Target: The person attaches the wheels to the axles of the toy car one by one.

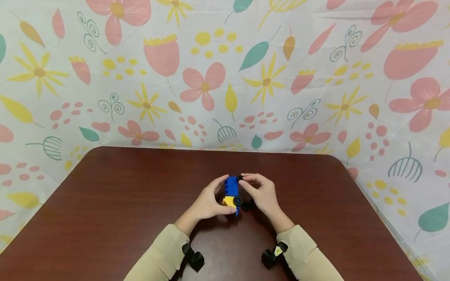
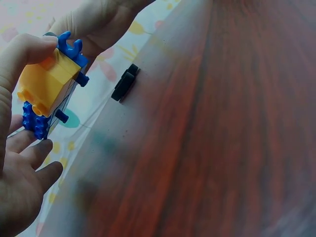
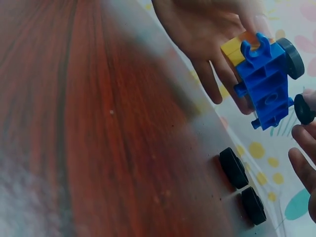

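The left hand [image 1: 209,201] grips the blue-and-yellow toy truck [image 1: 231,187] between thumb and fingers, aloft, with 1 mounted wheel [image 3: 296,59]; the right hand [image 1: 264,194] pinches another black wheel [image 3: 302,111] beside a bare axle peg [image 3: 290,102]; this looks like wheel-fitting, the next move calling for alignment, then a push; below, 2 loose wheels [image 3: 233,168] lie on the glossy red-brown table [image 1: 140,210]; floral cloth [image 1: 161,58] hangs behind.

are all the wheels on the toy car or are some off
Some off: two black wheels rest on the table; bare pegs show on the toy car.
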The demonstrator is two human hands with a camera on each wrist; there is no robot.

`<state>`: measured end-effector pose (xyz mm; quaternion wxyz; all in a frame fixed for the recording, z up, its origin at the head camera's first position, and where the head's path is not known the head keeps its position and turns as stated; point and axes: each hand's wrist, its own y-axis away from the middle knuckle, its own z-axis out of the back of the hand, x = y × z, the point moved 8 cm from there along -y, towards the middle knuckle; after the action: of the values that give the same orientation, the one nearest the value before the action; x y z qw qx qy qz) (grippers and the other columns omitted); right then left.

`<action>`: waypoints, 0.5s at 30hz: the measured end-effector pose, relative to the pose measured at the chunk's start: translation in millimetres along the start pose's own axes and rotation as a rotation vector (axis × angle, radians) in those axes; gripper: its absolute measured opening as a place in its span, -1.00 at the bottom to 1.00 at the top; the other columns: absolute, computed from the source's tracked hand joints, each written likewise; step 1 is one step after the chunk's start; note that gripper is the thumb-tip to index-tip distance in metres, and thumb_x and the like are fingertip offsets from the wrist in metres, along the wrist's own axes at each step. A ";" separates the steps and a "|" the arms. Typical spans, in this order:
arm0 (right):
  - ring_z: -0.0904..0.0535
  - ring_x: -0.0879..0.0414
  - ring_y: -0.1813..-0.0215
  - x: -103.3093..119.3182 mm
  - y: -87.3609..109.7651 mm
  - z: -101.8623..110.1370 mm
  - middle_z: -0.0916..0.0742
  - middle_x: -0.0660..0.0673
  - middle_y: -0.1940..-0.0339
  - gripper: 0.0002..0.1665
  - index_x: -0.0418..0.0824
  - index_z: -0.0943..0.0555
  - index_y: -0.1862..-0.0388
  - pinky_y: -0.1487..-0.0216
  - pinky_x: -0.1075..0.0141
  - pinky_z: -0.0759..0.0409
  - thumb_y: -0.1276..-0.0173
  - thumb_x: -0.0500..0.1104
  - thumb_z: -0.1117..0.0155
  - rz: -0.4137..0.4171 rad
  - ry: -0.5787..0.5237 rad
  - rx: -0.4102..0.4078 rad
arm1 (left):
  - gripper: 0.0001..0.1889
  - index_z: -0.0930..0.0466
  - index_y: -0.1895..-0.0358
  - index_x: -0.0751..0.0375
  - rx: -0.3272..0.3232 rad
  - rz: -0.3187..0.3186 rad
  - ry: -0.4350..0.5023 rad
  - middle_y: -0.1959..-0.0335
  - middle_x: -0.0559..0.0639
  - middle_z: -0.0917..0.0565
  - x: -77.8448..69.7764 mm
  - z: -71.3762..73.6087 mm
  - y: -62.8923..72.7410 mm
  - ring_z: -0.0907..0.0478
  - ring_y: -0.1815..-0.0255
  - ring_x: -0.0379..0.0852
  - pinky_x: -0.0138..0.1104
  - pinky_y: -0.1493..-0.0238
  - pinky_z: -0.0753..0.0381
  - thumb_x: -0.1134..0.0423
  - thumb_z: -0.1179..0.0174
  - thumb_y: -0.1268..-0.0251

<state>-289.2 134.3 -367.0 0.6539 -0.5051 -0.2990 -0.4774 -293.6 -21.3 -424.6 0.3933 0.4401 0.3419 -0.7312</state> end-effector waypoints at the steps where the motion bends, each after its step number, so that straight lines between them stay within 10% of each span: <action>1: -0.66 -0.03 0.05 0.0 0.4 -0.2 -0.73 -0.25 0.07 -0.81 -0.38 -0.68 0.27 0.07 0.27 -0.63 -0.20 -0.27 -0.36 -0.004 -0.003 0.001 | 0.00 -0.07 -0.47 -0.06 0.000 -0.002 0.000 -0.47 0.00 -0.18 1.4 -0.4 -0.3 -0.16 -0.47 0.01 -0.02 -0.39 -0.24 0.06 -0.48 0.09; 15: -0.66 -0.06 0.09 1.6 1.8 -4.3 -0.72 -0.24 0.03 -0.79 -0.35 -0.67 0.21 0.06 0.25 -0.64 -0.20 -0.27 -0.36 0.013 0.023 0.029 | 0.02 -0.03 -0.48 0.06 0.028 -0.015 -0.010 -0.48 0.07 -0.16 -1.6 -3.5 -2.1 -0.15 -0.47 0.04 -0.02 -0.39 -0.23 0.15 -0.47 0.08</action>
<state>-287.4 129.8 -367.6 0.6678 -0.4919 -0.2949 -0.4746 -293.6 -17.0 -424.2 0.3834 0.4394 0.3326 -0.7411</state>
